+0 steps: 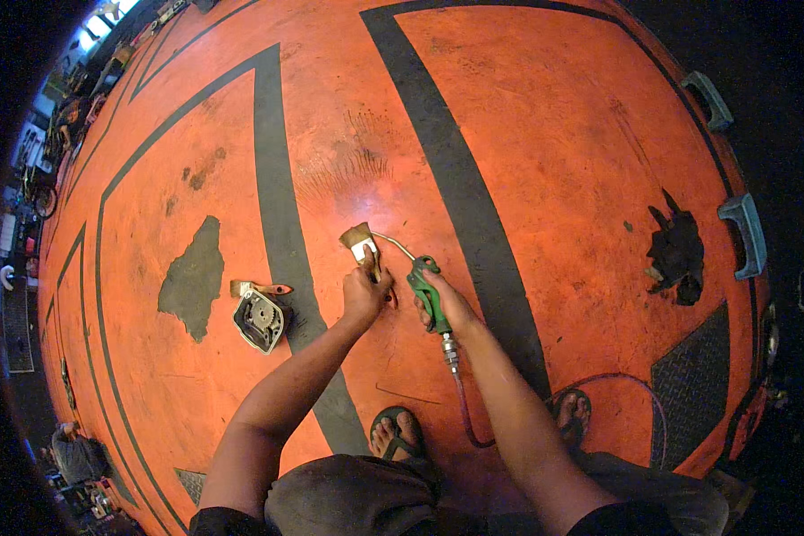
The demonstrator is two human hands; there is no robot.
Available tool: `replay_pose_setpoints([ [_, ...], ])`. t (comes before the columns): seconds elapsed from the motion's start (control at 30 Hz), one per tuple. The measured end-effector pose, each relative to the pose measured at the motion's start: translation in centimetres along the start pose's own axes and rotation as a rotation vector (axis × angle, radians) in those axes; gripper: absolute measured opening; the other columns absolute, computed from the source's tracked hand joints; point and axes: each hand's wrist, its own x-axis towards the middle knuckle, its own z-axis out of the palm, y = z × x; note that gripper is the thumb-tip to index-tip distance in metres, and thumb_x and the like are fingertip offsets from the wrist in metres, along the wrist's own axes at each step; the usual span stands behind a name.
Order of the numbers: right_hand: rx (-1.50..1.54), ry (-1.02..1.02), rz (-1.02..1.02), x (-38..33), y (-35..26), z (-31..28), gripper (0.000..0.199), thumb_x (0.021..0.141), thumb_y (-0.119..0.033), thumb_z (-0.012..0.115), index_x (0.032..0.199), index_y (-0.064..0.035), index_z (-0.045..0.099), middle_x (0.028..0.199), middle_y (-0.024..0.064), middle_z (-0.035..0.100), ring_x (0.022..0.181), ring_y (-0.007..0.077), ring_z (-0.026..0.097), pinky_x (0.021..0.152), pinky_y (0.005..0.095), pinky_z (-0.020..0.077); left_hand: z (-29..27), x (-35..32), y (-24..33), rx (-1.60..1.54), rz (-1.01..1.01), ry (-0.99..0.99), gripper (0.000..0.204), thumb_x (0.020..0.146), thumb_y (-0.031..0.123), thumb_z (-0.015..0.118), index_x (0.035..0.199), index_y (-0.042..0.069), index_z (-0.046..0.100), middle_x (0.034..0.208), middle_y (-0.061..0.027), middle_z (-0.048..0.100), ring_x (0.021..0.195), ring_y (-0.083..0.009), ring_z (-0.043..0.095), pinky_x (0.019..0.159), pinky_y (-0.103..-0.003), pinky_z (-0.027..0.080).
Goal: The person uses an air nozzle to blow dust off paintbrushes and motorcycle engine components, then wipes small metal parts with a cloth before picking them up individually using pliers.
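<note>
An orange floor (554, 134) with wide black stripes (460, 170) fills the view, with a bare grey patch (192, 277) well off to the left of the fingers. A red hose (463, 411) runs from behind the right hand, curving back toward the sandalled feet (397, 433). A grey machine cover (259, 319) lies on the floor, left of the left hand and apart from it. The right hand (447, 304) has its fingers wrapped tight around a green air gun (427, 293), whose thin metal nozzle reaches ahead of the fingertips. The left hand (364, 290) has its fingers closed on the handle of a paintbrush (362, 243), bristles just beyond the fingers, close to the nozzle tip.
</note>
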Motion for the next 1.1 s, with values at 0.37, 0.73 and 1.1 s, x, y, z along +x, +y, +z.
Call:
replay_pose_setpoints([
  [0.37, -0.100, 0.058, -0.030, -0.6, -0.3, 0.6, 0.044, 0.097, -0.055, 0.046, 0.093, -0.0122, 0.055, 0.068, -0.0007, 0.054, 0.051, 0.0114, 0.054, 0.048, 0.0273, 0.0441, 0.3, 0.0, -0.1, -0.064, 0.019, -0.005, 0.060, 0.091, 0.018, 0.064, 0.141, -0.007, 0.041, 0.066, -0.0195, 0.068, 0.053, -0.0236, 0.069, 0.051, -0.035, 0.055],
  [0.73, -1.183, 0.259, -0.050, -3.2, -2.9, 8.9, 0.073, 0.099, -0.056, 0.035, 0.090, 0.0078, 0.069, 0.091, 0.0317, 0.067, 0.095, 0.0466, 0.065, 0.087, 0.0547, 0.0485, 1.3, 0.5, -3.4, -0.001, 0.121, 0.015, 0.019, 0.083, 0.015, 0.064, 0.088, -0.003, 0.060, 0.065, -0.0237, 0.063, 0.061, -0.0348, 0.068, 0.053, -0.044, 0.049],
  [1.1, -1.282, 0.352, -0.047, -3.7, -2.7, 10.2, 0.058, 0.098, -0.045, 0.043, 0.092, 0.0056, 0.070, 0.096, 0.0278, 0.069, 0.097, 0.0443, 0.066, 0.088, 0.0539, 0.0495, 0.1, -0.3, -0.5, -0.190, 0.046, -0.012, 0.036, 0.091, 0.033, 0.063, 0.082, -0.001, 0.056, 0.062, -0.0206, 0.063, 0.056, -0.0366, 0.065, 0.051, -0.043, 0.049],
])
